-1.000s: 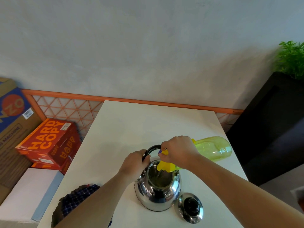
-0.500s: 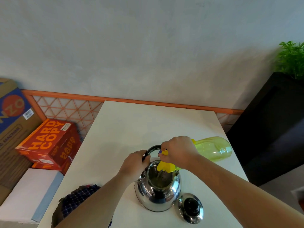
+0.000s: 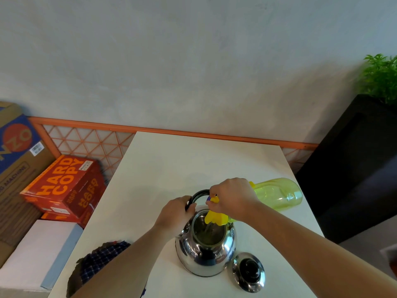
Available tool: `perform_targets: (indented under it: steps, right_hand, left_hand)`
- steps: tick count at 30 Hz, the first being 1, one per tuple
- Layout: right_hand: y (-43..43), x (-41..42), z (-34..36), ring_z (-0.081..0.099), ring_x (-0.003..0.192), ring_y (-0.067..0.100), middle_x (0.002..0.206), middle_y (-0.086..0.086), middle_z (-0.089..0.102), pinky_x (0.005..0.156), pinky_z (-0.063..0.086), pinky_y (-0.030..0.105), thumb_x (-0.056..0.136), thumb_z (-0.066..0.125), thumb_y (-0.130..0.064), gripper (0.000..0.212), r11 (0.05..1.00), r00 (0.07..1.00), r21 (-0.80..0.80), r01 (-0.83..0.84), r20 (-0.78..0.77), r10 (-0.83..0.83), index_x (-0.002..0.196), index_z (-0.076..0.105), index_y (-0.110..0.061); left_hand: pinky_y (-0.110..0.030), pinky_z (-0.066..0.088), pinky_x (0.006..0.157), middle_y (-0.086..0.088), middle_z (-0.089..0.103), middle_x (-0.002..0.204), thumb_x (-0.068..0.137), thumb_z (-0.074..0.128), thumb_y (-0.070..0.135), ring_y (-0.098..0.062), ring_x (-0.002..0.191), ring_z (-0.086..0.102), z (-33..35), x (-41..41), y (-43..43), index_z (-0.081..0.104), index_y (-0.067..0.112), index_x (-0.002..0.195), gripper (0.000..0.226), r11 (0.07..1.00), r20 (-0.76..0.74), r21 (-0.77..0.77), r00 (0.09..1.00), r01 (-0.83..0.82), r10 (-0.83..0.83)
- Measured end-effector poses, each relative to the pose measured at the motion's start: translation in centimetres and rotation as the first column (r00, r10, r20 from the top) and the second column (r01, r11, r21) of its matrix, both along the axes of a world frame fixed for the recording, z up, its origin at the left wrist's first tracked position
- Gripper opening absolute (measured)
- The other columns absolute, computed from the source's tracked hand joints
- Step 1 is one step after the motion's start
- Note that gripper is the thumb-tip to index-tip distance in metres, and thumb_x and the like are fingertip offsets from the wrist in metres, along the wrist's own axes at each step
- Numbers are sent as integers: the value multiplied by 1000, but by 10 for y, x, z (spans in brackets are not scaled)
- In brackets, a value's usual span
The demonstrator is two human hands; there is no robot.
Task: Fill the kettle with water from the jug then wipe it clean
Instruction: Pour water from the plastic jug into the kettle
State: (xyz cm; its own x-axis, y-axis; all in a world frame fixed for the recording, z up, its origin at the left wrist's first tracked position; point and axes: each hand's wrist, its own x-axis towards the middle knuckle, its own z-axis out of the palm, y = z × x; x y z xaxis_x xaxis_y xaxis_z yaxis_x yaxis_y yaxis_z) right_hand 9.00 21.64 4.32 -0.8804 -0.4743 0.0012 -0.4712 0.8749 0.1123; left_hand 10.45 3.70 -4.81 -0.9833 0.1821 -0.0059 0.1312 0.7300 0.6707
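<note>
Right hand [image 3: 232, 196] is curled round the neck end of the jug [image 3: 277, 194]. The jug is held tipped almost flat, with its base pointing out to the right of that hand. The yellow spout [image 3: 214, 218] is set just under the hand, over the kettle's open mouth.

Left hand [image 3: 176, 214] is wrapped on the black handle [image 3: 198, 194], which is folded back, away from the mouth. The kettle [image 3: 206, 252] is stood upright on the counter [image 3: 193, 160], directly below both hands.

What looks like a thin stream is seen dropping from the spout into the opening (blurred, so not certain). Water levels in kettle and jug can't be read.

Step judged: pour under way, wipe not yet begun.

To be done well:
- Spout to be kept centred over the mouth, low but not resting on the rim.
- Tilt to be raised gradually, so no surge is thrown over the far edge.
- Handle to be held clear of the stream, with the body pinned against sliding.
- Level to be watched through the opening, and the pour cut before the brim.
- Jug to be righted while over the mouth, so the last drip lands inside.

Outward: the kettle lid [image 3: 249, 272] is laid knob-up just beside the kettle, under the right forearm. A checked cloth [image 3: 101, 261] is lying beneath the left forearm at the counter edge, handy for the wipe. Orange boxes [image 3: 62, 186] are stacked well left of the left hand, off the counter.
</note>
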Motion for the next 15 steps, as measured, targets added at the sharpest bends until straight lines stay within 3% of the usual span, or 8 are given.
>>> perform_targets:
  steps: [15]
  right_hand:
    - [0, -1, -1, 46, 60, 19, 69, -4, 60, 47, 23, 26, 83, 43, -57, 35, 1000, 1000, -6, -11, -9, 11, 94, 64, -31]
  left_hand:
    - [-16, 33, 54, 6, 59, 77, 98, 43, 36, -7, 64, 54, -1, -1, 0, 60, 18, 111, 28, 1000, 6, 8, 1000, -3, 3]
